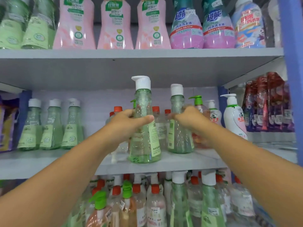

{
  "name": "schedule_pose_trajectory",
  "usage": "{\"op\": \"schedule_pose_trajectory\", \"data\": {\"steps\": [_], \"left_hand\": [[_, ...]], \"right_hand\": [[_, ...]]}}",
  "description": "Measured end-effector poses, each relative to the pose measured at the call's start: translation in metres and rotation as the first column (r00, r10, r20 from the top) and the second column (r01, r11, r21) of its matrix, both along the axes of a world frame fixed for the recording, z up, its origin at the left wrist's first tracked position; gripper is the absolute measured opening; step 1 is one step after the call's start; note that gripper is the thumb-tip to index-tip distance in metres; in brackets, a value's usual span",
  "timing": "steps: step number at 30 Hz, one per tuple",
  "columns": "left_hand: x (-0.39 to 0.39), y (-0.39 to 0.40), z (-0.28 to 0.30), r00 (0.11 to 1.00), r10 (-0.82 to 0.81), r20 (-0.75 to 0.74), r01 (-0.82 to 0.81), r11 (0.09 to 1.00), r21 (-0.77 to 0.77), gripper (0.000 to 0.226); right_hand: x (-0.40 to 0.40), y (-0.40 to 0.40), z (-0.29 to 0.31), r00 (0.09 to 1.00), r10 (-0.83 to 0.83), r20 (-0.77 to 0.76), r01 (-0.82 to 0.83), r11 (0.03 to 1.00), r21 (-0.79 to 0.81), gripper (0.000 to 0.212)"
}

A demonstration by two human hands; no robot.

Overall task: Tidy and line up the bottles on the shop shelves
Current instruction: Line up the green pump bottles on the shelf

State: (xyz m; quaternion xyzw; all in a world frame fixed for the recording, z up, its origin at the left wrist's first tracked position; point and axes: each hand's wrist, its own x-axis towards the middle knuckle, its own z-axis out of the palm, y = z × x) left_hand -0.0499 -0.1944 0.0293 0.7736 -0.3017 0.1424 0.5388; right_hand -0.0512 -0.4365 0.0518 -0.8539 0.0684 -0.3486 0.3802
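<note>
While both arms reach to middle shelf (164, 164): left hand (124, 123) gripping green bottle (144, 128) at neck, fingers curled round it, base near front edge. Right hand (188, 118) gripping second green bottle (178, 128), just beside, further back. Red-capped bottles (155, 110) behind.

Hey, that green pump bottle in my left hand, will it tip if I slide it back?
The green pump bottle is tall and narrow-necked, but its base flares wide, so it probably slides steadily. It looks nearly full, so likely heavy. The left hand grips glossy plastic, possibly slippery.
</note>
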Motion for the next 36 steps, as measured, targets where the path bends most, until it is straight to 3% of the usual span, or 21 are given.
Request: {"op": "schedule_pose_trajectory", "data": {"steps": [4, 11, 15, 21, 28, 33, 36], "left_hand": [[-0.008, 0.003, -0.003, 0.997, -0.039, -0.070, 0.034, 0.997, -0.069, 0.050], [-0.020, 0.025, 0.022, 1.000, 0.003, 0.016, 0.002, 0.948, -0.319, 0.038], [-0.018, 0.078, 0.020, 0.995, 0.099, -0.004, -0.097, 0.965, -0.243, 0.041], [0.002, 0.187, 0.019, 0.976, 0.203, -0.072, -0.216, 0.929, -0.301, 0.026], [0.061, 0.309, 0.007, 0.941, 0.332, -0.063, -0.337, 0.915, -0.221, 0.028], [0.111, 0.378, 0.000, 0.940, 0.331, -0.085, -0.341, 0.924, -0.174, 0.034], [0.135, 0.403, 0.002, 0.942, 0.304, -0.143, -0.321, 0.940, -0.112, 0.059]], "right_hand": [[-0.050, 0.000, -0.005, 0.983, 0.179, 0.040, -0.182, 0.981, 0.074, 0.024], [-0.062, 0.036, 0.021, 0.955, 0.246, 0.164, -0.255, 0.966, 0.035, 0.029], [-0.049, 0.088, 0.025, 0.916, 0.369, 0.159, -0.374, 0.927, 0.000, 0.035], [-0.018, 0.166, 0.030, 0.899, 0.386, 0.208, -0.393, 0.920, -0.008, 0.029], [0.044, 0.265, 0.013, 0.928, 0.366, 0.062, -0.368, 0.930, 0.013, 0.040], [0.094, 0.345, 0.002, 0.895, 0.446, 0.012, -0.446, 0.893, 0.057, 0.029], [0.118, 0.383, 0.003, 0.874, 0.482, -0.060, -0.479, 0.876, 0.056, 0.024]]}}
